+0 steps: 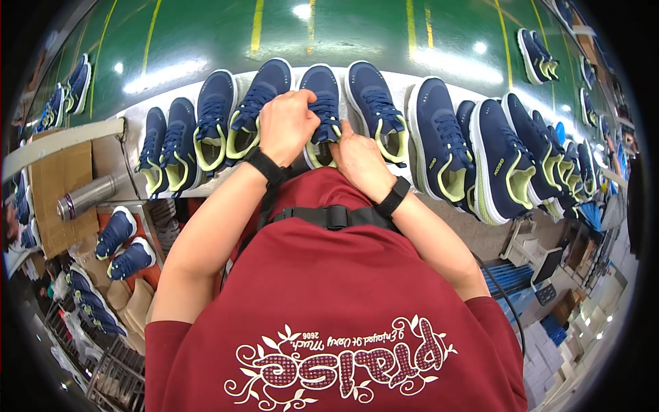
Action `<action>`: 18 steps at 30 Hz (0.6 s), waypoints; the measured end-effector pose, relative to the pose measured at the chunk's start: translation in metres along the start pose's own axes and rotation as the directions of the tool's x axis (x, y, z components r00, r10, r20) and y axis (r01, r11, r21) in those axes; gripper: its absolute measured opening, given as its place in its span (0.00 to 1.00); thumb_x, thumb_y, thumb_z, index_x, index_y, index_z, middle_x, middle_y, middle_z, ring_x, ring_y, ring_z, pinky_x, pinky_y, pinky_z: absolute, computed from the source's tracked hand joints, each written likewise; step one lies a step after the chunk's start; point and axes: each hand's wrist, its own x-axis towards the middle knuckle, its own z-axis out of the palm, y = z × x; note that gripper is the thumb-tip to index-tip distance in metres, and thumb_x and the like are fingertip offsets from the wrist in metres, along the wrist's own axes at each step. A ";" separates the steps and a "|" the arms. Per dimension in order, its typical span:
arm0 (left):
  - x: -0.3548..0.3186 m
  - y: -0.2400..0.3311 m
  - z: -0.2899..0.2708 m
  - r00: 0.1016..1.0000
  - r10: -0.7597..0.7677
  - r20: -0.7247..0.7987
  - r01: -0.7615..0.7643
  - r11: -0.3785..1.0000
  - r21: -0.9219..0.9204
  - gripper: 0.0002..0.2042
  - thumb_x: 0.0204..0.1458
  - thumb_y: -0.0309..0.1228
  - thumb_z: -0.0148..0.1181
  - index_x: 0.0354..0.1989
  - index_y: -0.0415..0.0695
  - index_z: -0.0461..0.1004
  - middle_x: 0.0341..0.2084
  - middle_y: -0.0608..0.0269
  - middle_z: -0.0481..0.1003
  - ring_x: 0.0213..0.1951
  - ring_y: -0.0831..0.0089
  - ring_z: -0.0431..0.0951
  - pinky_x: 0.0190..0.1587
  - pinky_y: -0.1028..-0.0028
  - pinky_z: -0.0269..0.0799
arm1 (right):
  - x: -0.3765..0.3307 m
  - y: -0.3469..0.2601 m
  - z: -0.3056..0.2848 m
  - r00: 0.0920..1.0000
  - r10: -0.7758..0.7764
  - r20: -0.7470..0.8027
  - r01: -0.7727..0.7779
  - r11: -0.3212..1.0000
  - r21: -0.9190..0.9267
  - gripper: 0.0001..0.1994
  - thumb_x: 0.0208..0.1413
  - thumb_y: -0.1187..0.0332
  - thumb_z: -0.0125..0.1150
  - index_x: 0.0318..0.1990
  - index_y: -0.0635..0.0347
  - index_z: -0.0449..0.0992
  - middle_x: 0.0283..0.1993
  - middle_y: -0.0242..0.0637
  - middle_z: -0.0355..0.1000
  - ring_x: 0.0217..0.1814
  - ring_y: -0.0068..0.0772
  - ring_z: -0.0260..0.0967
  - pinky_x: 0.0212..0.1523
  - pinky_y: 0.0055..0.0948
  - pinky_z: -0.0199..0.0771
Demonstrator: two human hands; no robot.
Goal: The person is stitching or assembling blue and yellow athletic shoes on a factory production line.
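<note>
A navy sneaker [320, 77] with a white sole and lime-green lining lies in front of me, toe pointing away. Over the left edge of its laces, my left hand [287, 128] is closed in a pinch; whatever its fingertips hold is hidden. My right hand [362, 156] grips the sneaker's right side at the collar, the index finger stretched along it and the other fingers bent. To the left stands a matching sneaker [272, 74], partly behind my left wrist. Another laced sneaker [369, 81] sits just right of my right hand.
More navy sneakers [180, 130] line the white bench at left, and larger-looking ones [439, 117] crowd the right. Beyond runs a green surface [357, 34] with yellow lines. A metal flask [88, 197] and cardboard [65, 165] are at left; sneakers [130, 257] rest on a rack below.
</note>
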 end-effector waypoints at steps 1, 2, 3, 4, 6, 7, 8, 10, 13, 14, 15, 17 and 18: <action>0.002 0.002 -0.002 0.996 -0.045 0.077 0.046 0.999 -0.010 0.11 0.37 0.27 0.59 0.32 0.41 0.78 0.25 0.54 0.77 0.31 0.58 0.77 0.36 0.62 0.72 | 0.000 0.002 -0.004 1.000 -0.023 0.000 0.023 1.000 0.014 0.19 0.52 0.70 0.52 0.45 0.81 0.63 0.20 0.55 0.71 0.26 0.53 0.73 0.28 0.42 0.73; 0.004 0.006 -0.003 0.990 -0.087 0.112 0.091 0.995 -0.032 0.11 0.36 0.27 0.59 0.32 0.41 0.78 0.25 0.55 0.76 0.31 0.59 0.78 0.36 0.63 0.72 | -0.001 0.004 -0.007 0.999 -0.046 0.000 0.046 0.999 0.028 0.16 0.51 0.72 0.51 0.41 0.80 0.65 0.20 0.54 0.71 0.25 0.52 0.73 0.28 0.41 0.73; 0.004 0.008 -0.001 0.995 -0.053 0.087 0.055 0.998 -0.017 0.11 0.38 0.26 0.58 0.33 0.41 0.78 0.24 0.56 0.76 0.31 0.58 0.78 0.36 0.63 0.72 | -0.001 0.006 -0.008 1.000 -0.023 0.011 0.022 0.999 0.045 0.23 0.53 0.68 0.55 0.49 0.82 0.62 0.20 0.55 0.71 0.27 0.54 0.73 0.29 0.43 0.73; 0.003 0.009 0.002 0.998 -0.019 0.063 0.019 1.000 -0.001 0.11 0.39 0.26 0.58 0.34 0.41 0.78 0.24 0.56 0.76 0.31 0.58 0.78 0.36 0.64 0.72 | -0.002 0.007 -0.010 1.000 -0.005 0.001 0.005 0.998 0.058 0.22 0.53 0.68 0.56 0.47 0.82 0.62 0.20 0.55 0.71 0.27 0.54 0.73 0.29 0.42 0.73; 0.005 0.006 0.004 0.995 -0.039 0.095 0.047 0.996 -0.076 0.11 0.42 0.26 0.57 0.37 0.42 0.78 0.26 0.57 0.77 0.30 0.62 0.78 0.35 0.67 0.72 | -0.005 0.009 -0.020 0.999 -0.012 -0.033 0.014 0.998 0.063 0.18 0.54 0.65 0.56 0.41 0.77 0.67 0.21 0.54 0.71 0.27 0.53 0.73 0.29 0.43 0.72; 0.005 0.003 0.003 0.989 -0.077 0.128 0.095 0.985 -0.141 0.12 0.45 0.26 0.57 0.39 0.42 0.78 0.27 0.57 0.77 0.30 0.66 0.78 0.35 0.70 0.73 | -0.011 0.007 -0.030 0.999 -0.032 -0.035 0.033 0.999 0.024 0.16 0.55 0.64 0.57 0.37 0.73 0.69 0.21 0.53 0.71 0.28 0.53 0.73 0.30 0.43 0.71; 0.003 -0.001 -0.001 0.993 -0.069 0.100 0.085 0.983 -0.163 0.12 0.51 0.26 0.53 0.43 0.42 0.77 0.31 0.55 0.77 0.32 0.67 0.79 0.37 0.72 0.73 | -0.018 0.003 -0.044 0.998 -0.052 -0.034 0.052 0.999 -0.016 0.15 0.55 0.62 0.57 0.34 0.70 0.70 0.21 0.51 0.71 0.28 0.53 0.72 0.30 0.44 0.71; -0.003 0.001 -0.010 0.997 -0.070 0.014 0.071 0.973 -0.222 0.13 0.53 0.28 0.52 0.46 0.42 0.74 0.31 0.51 0.75 0.33 0.56 0.77 0.38 0.67 0.71 | -0.033 0.001 -0.066 0.990 -0.023 -0.137 0.022 1.000 -0.007 0.09 0.53 0.65 0.59 0.33 0.62 0.72 0.26 0.45 0.71 0.33 0.49 0.71 0.34 0.40 0.70; -0.018 0.003 -0.012 0.965 -0.206 0.162 0.238 0.947 -0.217 0.14 0.57 0.32 0.50 0.50 0.43 0.72 0.35 0.48 0.76 0.36 0.53 0.77 0.40 0.64 0.71 | -0.048 0.013 -0.076 0.968 -0.042 -0.247 0.001 0.986 -0.165 0.17 0.45 0.74 0.63 0.45 0.56 0.72 0.35 0.42 0.69 0.40 0.47 0.68 0.39 0.40 0.69; -0.021 0.005 -0.012 0.958 -0.201 0.203 0.240 0.953 -0.186 0.15 0.58 0.34 0.49 0.50 0.42 0.71 0.36 0.47 0.76 0.37 0.52 0.77 0.40 0.63 0.71 | -0.049 0.020 -0.072 0.968 -0.045 -0.246 0.003 0.986 -0.166 0.17 0.45 0.74 0.63 0.45 0.56 0.72 0.35 0.42 0.69 0.40 0.47 0.68 0.39 0.40 0.69; -0.016 0.016 -0.018 0.920 -0.234 0.313 0.300 0.937 -0.180 0.17 0.59 0.37 0.49 0.51 0.40 0.70 0.37 0.45 0.76 0.39 0.50 0.77 0.41 0.60 0.70 | -0.047 0.029 -0.067 0.977 -0.081 -0.195 0.048 0.985 -0.167 0.20 0.45 0.75 0.61 0.49 0.53 0.71 0.35 0.43 0.69 0.40 0.47 0.68 0.39 0.41 0.69; -0.013 0.022 -0.017 0.914 -0.232 0.333 0.294 0.944 -0.150 0.18 0.59 0.39 0.49 0.51 0.39 0.69 0.37 0.45 0.76 0.39 0.50 0.76 0.41 0.60 0.70 | -0.038 0.044 -0.049 0.986 -0.141 -0.091 0.123 0.975 -0.183 0.28 0.47 0.77 0.56 0.58 0.45 0.65 0.32 0.46 0.70 0.38 0.49 0.70 0.39 0.43 0.70; -0.014 0.021 -0.016 0.905 -0.240 0.350 0.297 0.948 -0.116 0.19 0.59 0.40 0.49 0.51 0.38 0.69 0.37 0.45 0.75 0.39 0.49 0.76 0.41 0.59 0.70 | -0.034 0.042 -0.048 0.985 -0.145 -0.088 0.127 0.975 -0.183 0.28 0.47 0.77 0.56 0.58 0.45 0.65 0.32 0.46 0.70 0.38 0.49 0.70 0.39 0.43 0.70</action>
